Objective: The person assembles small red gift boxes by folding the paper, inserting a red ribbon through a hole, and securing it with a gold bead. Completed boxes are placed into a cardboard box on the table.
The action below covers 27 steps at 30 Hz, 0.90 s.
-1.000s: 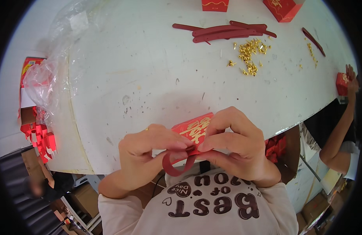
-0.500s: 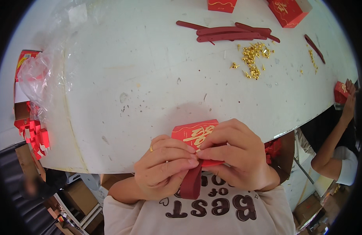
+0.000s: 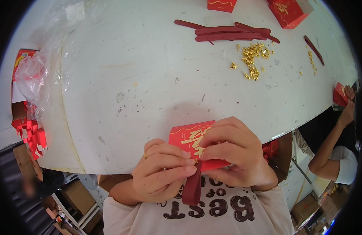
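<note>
Close to my body I hold a small red paper box (image 3: pixel 183 135) with gold decoration, over the near edge of the table. My left hand (image 3: pixel 159 168) pinches the upper end of a maroon strap (image 3: pixel 192 190) against the box, and the strap hangs down in a loop. A small gold brad (image 3: pixel 196 161) shows at the left fingertips by the strap's end. My right hand (image 3: pixel 238 152) is closed round the right side of the box, its thumb and forefinger together near the brad. The box's inside and the right fingers within it are hidden.
Further back lie a pile of maroon straps (image 3: pixel 232 33) and a heap of gold brads (image 3: pixel 251 60). Red boxes (image 3: pixel 289 12) stand at the far edge. Clear plastic (image 3: pixel 32 74) lies left. At right, a co-worker's hand (image 3: pixel 349 94) holds another red box (image 3: pixel 339 95).
My fingertips have moved slightly apart, and the gold brad now shows between them. The strap loop has swung a little lower, and the box has tilted slightly.
</note>
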Tool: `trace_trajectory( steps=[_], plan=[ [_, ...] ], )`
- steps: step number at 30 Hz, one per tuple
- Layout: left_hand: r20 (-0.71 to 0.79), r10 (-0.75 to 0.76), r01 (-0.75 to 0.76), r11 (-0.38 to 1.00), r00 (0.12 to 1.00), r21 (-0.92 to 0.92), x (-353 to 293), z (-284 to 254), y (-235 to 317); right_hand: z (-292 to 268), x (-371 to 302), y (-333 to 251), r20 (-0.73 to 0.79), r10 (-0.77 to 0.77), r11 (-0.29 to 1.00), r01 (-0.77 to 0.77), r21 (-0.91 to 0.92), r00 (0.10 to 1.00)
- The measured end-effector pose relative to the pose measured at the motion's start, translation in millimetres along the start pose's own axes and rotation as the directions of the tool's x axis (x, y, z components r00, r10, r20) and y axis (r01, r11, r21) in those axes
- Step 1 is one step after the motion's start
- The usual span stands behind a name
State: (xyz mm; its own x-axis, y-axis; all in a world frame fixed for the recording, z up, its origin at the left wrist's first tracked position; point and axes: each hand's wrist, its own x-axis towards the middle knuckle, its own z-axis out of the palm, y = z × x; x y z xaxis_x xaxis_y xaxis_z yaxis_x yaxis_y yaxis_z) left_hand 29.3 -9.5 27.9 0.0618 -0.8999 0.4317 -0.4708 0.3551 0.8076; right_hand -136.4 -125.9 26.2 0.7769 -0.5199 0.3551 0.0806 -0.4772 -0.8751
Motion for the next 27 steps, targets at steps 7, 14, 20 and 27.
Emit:
trace_trajectory(
  steps=[7, 14, 20, 27],
  plan=[
    [0.007, 0.008, -0.008, 1.000, 1.000, 0.007, 0, -1, 0, 1, 0, 2, -0.004, -0.008, 1.000, 0.008, -0.011, 1.000],
    [0.001, -0.062, 0.062, 0.998, 0.998, 0.006, -1, 0, 2, 0, 2, 1, -0.013, -0.002, 1.000, 0.002, 0.011, 1.000],
    [0.089, -0.102, 0.090, 0.987, 0.991, 0.136, -1, -8, 8, 1, 0, 2, -0.018, 0.008, 0.999, -0.007, 0.037, 1.000],
    [0.020, -0.056, 0.048, 0.962, 0.998, 0.268, -4, -6, 10, 0, 2, 2, -0.012, 0.031, 0.999, -0.031, 0.008, 0.999]
  ],
)
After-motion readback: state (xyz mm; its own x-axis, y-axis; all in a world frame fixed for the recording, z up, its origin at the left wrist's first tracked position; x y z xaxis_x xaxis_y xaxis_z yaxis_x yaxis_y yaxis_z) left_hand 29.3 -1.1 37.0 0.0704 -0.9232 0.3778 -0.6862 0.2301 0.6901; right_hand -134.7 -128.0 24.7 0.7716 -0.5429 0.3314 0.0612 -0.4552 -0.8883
